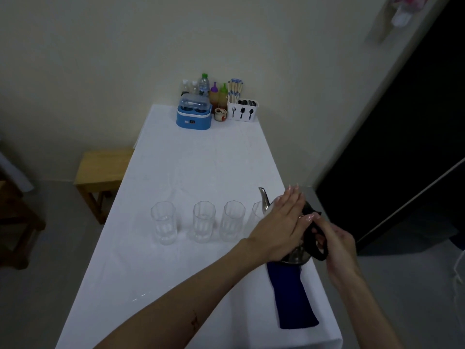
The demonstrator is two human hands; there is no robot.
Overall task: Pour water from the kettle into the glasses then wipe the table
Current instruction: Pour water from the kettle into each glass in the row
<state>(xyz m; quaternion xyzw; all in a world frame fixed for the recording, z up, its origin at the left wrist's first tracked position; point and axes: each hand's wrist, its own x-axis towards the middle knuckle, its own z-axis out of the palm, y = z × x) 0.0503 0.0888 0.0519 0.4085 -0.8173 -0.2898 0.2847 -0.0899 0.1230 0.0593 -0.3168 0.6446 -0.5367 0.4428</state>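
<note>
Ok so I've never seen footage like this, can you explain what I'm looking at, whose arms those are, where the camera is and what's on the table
There is no machine here: these are a person's two bare arms, filmed by one wide-angle camera worn on their head, looking forward and down.

The right hand grips the black handle of a metal kettle near the table's right edge. The left hand lies flat with straight fingers on top of the kettle, hiding its lid.

On the white-covered table stand four clear glasses in a row; the rightmost is partly hidden behind the kettle. I cannot tell whether they hold water. A dark blue cloth lies just in front of the kettle.

At the far end, by the wall, are a blue appliance, some bottles and a white cutlery holder.
</note>
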